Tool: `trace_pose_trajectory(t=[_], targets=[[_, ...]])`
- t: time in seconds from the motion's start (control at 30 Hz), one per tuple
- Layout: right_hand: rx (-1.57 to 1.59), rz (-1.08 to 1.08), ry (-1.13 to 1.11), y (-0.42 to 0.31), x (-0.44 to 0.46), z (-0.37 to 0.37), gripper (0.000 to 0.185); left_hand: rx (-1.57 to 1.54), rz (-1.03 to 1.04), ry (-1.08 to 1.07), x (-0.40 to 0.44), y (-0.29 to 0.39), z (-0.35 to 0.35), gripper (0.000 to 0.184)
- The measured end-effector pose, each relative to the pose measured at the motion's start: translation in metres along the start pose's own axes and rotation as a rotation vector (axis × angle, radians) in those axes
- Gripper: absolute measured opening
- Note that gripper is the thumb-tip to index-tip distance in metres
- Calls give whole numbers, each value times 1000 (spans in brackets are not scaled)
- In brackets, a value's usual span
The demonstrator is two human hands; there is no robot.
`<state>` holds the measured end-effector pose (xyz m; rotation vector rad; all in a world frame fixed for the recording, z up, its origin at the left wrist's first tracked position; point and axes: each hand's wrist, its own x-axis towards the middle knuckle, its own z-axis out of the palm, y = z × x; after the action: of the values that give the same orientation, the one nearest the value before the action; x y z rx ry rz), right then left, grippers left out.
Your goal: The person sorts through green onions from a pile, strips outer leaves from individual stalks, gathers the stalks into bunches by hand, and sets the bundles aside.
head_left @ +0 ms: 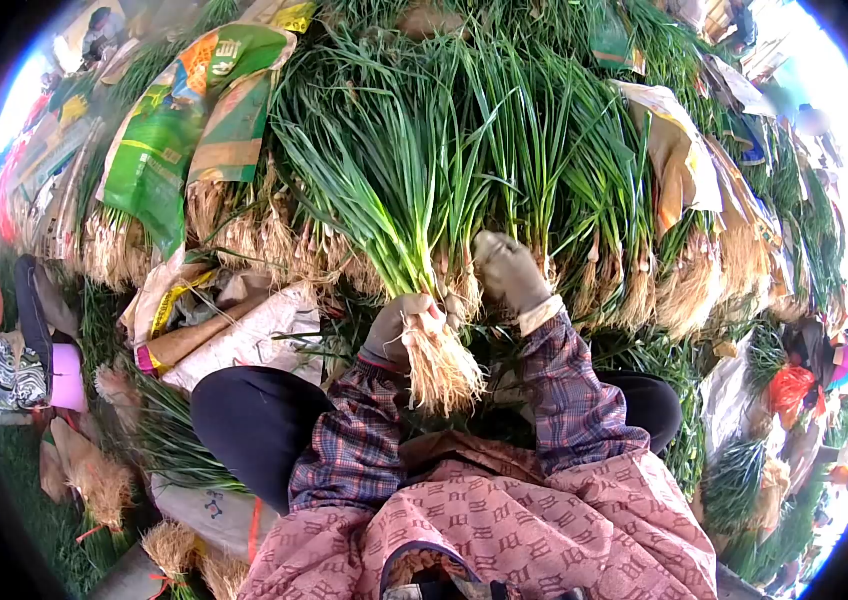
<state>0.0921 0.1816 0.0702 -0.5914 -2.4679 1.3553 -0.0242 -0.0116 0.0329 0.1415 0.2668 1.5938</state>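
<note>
Centrally, onion bunch (pixel 417 255) in my left hand (pixel 391 330), fingers wrapped above roots (pixel 444 375); probably light, bendy, easily bruised, best gripped there. Just right, my right hand (pixel 512 270) half-curled, hold unclear. Farther: onion row (pixel 559 165).

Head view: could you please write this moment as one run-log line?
left hand: grips bundle of green stalks just above roots | right hand: at stalk row, grip unclear | roots: pale, loose

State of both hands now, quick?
Left hand: closed, holding a bunch of long green plants just above the roots.
Right hand: at the stems of the row of plants; grip can't be told.
</note>
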Motion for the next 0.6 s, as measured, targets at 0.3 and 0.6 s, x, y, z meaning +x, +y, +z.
trace_pose_trajectory(t=[0.3,0.6], targets=[[1463,253,-179,-43,32,33,31,-150,22,-149,-8,7,31,31],[251,403,521,-14,38,-12,21,34,70,-99,-3,-2,16,24]])
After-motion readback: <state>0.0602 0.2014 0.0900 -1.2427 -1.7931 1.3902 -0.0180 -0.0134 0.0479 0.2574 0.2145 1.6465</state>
